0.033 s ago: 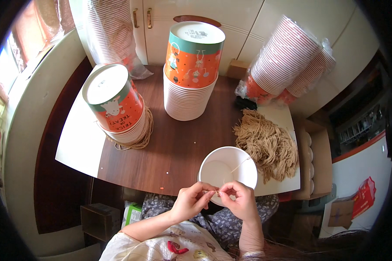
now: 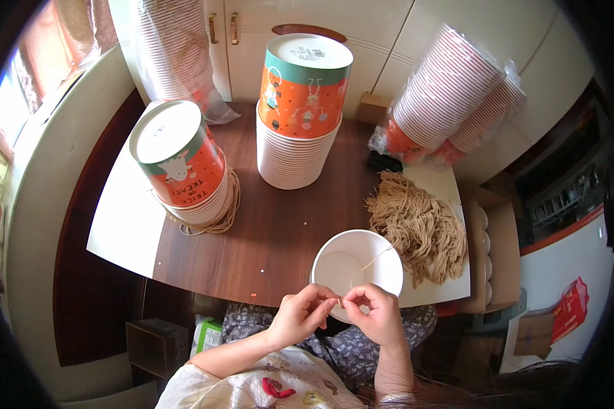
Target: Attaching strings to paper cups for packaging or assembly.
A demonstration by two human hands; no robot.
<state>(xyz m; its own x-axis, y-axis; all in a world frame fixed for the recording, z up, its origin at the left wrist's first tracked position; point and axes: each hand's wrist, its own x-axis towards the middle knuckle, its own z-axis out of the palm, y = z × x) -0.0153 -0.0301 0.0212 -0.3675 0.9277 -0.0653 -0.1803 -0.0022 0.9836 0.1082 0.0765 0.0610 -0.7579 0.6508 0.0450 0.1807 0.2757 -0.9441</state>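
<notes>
Through the head view I see the left hand [image 2: 296, 315] and right hand [image 2: 375, 315] meeting at the near rim of the white tub [image 2: 335, 258], fingertips pinched on what looks like one end of the tan cord [image 2: 376, 258]. That cord slants inside the tub toward its far-right wall, which the right hand is nearer. Right of the tub, a cardboard box [image 2: 503, 255] holds pale rounded things I can't identify.

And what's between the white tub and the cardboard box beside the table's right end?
In the head view, a pile of tan cords lies between the white tub and cardboard box, on the table's white end.
</notes>
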